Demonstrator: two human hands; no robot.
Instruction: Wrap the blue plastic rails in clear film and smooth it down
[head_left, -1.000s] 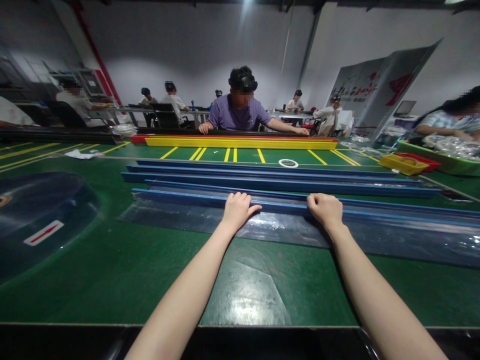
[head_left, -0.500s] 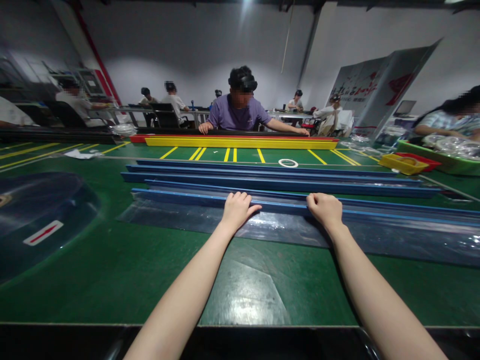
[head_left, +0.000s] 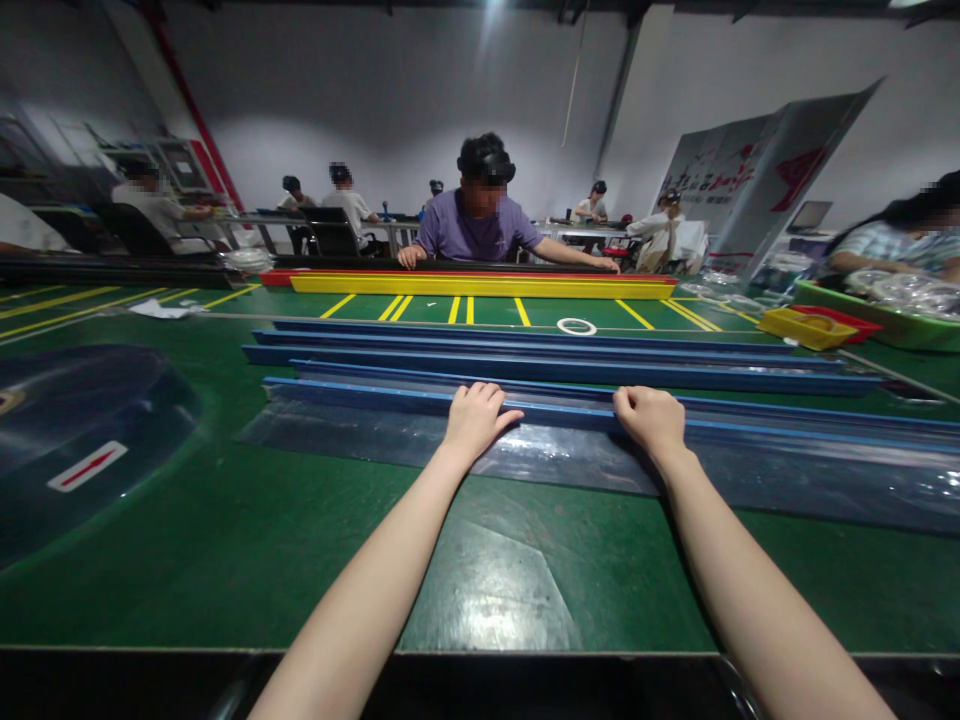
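A long blue plastic channel (head_left: 564,411) lies crosswise in front of me, a clear plastic strip (head_left: 555,455) stretching along its near side. Over the channel's near edge my left hand (head_left: 472,418) curls its fingers, the thumb pointing right along the rim. My right hand (head_left: 652,420) is closed in a fist on the same edge, further right; its fingertips are hidden. Just behind, more blue channels (head_left: 525,368) lie roughly parallel.
A clear plastic roll (head_left: 150,410) with a red-arrow label rests at left on the green table (head_left: 285,560). Beyond are a white tape ring (head_left: 577,326), a yellow bar (head_left: 480,286) handled by a co-worker (head_left: 472,225), and yellow (head_left: 806,328) and green (head_left: 907,325) trays at right.
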